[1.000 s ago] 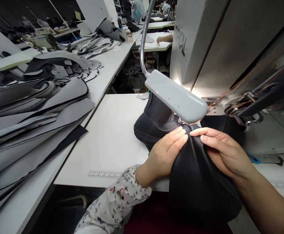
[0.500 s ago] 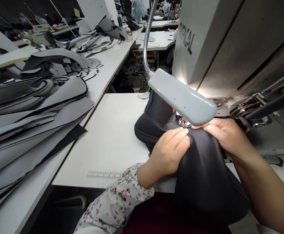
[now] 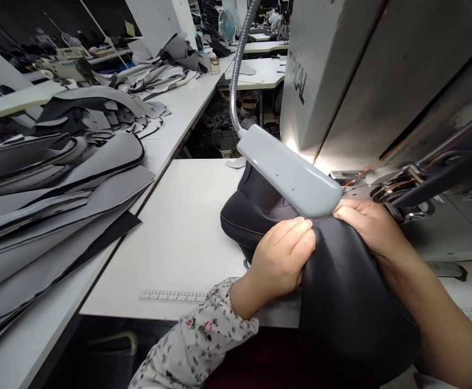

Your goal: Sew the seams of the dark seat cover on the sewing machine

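Observation:
A black leather-like cover (image 3: 341, 275) with orange stitching is draped over the sewing machine's bed and hangs down at the front. My left hand (image 3: 282, 254) is closed on its edge, with the fingertips just below the lamp head. On the other side, my right hand (image 3: 361, 221) pinches the cover's edge between thumb and fingers. The grey lamp head (image 3: 290, 170) hides the needle and presser foot. Orange thread (image 3: 357, 178) runs along the sewing machine (image 3: 337, 70) at the right.
Stacks of grey cut pieces (image 3: 57, 216) lie on the long white table (image 3: 183, 116) to the left. A ruler scale (image 3: 171, 295) runs along the front of the white work surface (image 3: 191, 216). The lamp's flexible metal neck (image 3: 236, 75) rises above my hands.
The whole view has shifted slightly, with the lamp and machine now farther left and lower. The presser foot is now hidden behind the lamp. Both hands keep hold of the cover.

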`<action>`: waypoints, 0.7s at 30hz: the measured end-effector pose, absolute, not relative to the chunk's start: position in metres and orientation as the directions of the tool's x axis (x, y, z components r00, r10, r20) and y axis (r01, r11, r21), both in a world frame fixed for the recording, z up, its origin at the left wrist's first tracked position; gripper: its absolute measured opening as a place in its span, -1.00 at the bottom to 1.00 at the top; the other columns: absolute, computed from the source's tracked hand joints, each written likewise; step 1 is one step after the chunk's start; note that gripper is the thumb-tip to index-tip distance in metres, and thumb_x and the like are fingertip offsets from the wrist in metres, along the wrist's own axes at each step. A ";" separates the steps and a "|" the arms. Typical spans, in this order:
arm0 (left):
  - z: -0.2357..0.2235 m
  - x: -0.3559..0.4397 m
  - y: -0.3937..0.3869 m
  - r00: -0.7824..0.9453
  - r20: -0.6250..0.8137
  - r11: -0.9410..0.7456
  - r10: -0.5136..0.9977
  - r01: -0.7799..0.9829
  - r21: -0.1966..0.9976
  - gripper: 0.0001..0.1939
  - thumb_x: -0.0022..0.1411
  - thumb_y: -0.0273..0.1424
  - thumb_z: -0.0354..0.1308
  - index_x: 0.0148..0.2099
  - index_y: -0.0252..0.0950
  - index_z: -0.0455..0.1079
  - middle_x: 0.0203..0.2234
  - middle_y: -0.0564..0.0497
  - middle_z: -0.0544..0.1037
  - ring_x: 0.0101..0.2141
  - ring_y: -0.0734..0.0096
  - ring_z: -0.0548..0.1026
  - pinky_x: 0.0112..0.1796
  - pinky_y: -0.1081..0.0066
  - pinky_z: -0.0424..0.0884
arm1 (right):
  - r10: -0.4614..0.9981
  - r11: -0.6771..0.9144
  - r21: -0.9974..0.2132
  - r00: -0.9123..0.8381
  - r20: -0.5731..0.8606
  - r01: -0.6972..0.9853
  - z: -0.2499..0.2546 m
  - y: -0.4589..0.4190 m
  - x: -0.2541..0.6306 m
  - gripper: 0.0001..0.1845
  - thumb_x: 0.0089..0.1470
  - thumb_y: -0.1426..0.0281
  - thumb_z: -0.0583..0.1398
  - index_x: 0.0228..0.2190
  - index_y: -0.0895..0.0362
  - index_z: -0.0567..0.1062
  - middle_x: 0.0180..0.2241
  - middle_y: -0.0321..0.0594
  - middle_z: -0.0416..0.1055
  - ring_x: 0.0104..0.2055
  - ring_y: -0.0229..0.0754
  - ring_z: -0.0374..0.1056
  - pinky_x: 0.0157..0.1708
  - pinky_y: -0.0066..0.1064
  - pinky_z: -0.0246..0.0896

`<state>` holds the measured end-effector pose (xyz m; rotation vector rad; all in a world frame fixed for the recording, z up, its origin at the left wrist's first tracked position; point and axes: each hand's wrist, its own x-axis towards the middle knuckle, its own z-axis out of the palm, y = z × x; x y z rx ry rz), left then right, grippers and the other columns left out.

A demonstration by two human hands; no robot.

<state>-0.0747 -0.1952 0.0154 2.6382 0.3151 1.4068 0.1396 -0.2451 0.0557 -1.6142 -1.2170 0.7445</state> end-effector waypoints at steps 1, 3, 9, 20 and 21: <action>0.014 -0.075 -0.195 0.540 0.806 -0.970 0.243 0.113 0.217 -0.73 0.47 -0.49 0.00 0.09 -0.47 0.44 0.01 -0.28 0.61 0.10 0.08 0.56 0.15 0.12 0.54 | 0.946 -0.058 -0.929 0.316 0.065 0.365 0.055 -0.245 0.139 -0.74 0.02 0.25 0.22 -0.39 0.05 0.71 -0.12 -0.22 0.64 0.04 0.05 0.48 -0.16 -0.31 0.37; 0.012 -0.077 -0.195 0.541 0.806 -0.970 0.240 0.104 0.220 -0.71 0.46 -0.50 0.00 0.10 -0.48 0.44 0.01 -0.30 0.60 0.12 0.08 0.55 0.16 0.12 0.53 | 0.947 -0.065 -0.933 0.318 0.054 0.354 0.055 -0.246 0.138 -0.74 0.00 0.25 0.22 -0.40 0.05 0.71 -0.16 -0.21 0.64 0.04 0.05 0.49 -0.21 -0.33 0.36; 0.010 -0.082 -0.199 0.532 0.810 -0.969 0.247 0.143 0.202 -0.67 0.43 -0.47 0.01 0.12 -0.53 0.45 -0.01 -0.30 0.60 0.16 0.03 0.50 0.17 0.12 0.53 | 0.944 -0.088 -0.952 0.330 0.014 0.293 0.055 -0.246 0.136 -0.76 -0.04 0.25 0.25 -0.40 0.01 0.73 -0.18 -0.25 0.66 -0.01 0.04 0.51 -0.15 -0.30 0.40; 0.009 -0.083 -0.201 0.495 0.840 -0.972 0.223 0.180 0.152 -0.69 0.42 -0.50 -0.02 0.06 -0.46 0.48 -0.06 -0.23 0.65 0.07 0.07 0.59 0.10 0.16 0.59 | 0.938 -0.135 -0.937 0.345 -0.017 0.322 0.053 -0.248 0.133 -0.72 -0.03 0.23 0.23 -0.37 0.00 0.74 -0.15 -0.24 0.67 0.04 0.08 0.53 0.15 -0.18 0.30; 0.009 -0.083 -0.201 0.494 0.840 -0.972 0.223 0.180 0.152 -0.69 0.41 -0.50 -0.02 0.05 -0.47 0.48 -0.06 -0.24 0.65 0.07 0.07 0.59 0.11 0.16 0.59 | 0.938 -0.131 -0.935 0.348 -0.009 0.329 0.053 -0.248 0.133 -0.73 -0.02 0.23 0.23 -0.37 0.00 0.74 -0.16 -0.24 0.67 0.04 0.07 0.53 0.16 -0.18 0.30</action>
